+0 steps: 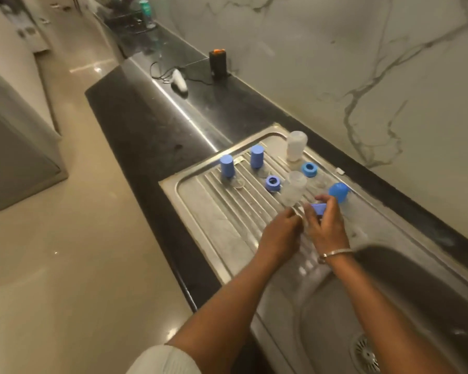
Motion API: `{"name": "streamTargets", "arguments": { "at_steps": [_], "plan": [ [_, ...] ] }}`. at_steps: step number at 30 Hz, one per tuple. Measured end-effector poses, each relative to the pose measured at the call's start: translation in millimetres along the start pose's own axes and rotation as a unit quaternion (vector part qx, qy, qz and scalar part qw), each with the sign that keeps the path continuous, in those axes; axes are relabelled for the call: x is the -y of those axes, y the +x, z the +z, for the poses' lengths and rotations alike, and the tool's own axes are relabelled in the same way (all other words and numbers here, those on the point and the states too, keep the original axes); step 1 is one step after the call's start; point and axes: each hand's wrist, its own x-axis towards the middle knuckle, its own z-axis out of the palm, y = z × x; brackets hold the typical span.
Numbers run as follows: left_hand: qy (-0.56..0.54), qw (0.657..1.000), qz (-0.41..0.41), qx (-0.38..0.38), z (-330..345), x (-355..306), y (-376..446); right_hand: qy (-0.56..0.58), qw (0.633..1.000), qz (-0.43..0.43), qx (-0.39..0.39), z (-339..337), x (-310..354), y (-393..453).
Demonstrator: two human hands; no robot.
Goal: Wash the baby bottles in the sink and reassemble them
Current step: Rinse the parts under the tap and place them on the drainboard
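On the steel drainboard (219, 214) stand two blue caps (226, 166) (256, 157), two blue screw rings (272, 183) (309, 169), a third blue cap (338, 193) and two clear bottle bodies upside down (297, 145) (295, 190). My right hand (326, 225) grips a blue ring (319, 208) above the drainboard. Close beside it, my left hand (280, 233) has its fingers curled at a small clear part next to the ring; that part is blurred and mostly hidden.
The sink bowl (389, 306) with its drain (365, 353) lies at the lower right. A black counter (152, 136) runs left, carrying a white corded device (179, 81) and a black box (218, 63). A marble wall rises behind. The floor drops off on the left.
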Motion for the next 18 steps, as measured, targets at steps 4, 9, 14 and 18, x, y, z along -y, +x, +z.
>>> {"name": "streamTargets", "arguments": {
  "at_steps": [4,9,14,18],
  "plan": [
    [0.065,0.992,-0.090,-0.058,-48,61,6,-0.034,0.994,0.011,0.106,63,21,13],
    [0.101,0.976,-0.176,-0.075,-76,112,4,-0.109,0.971,0.013,0.212,121,35,39],
    [0.095,0.976,-0.188,-0.064,-77,130,4,-0.196,0.950,0.020,0.240,148,36,59],
    [0.086,0.974,-0.198,-0.063,-75,133,7,-0.195,0.954,0.062,0.221,157,35,69]
  ]
}}
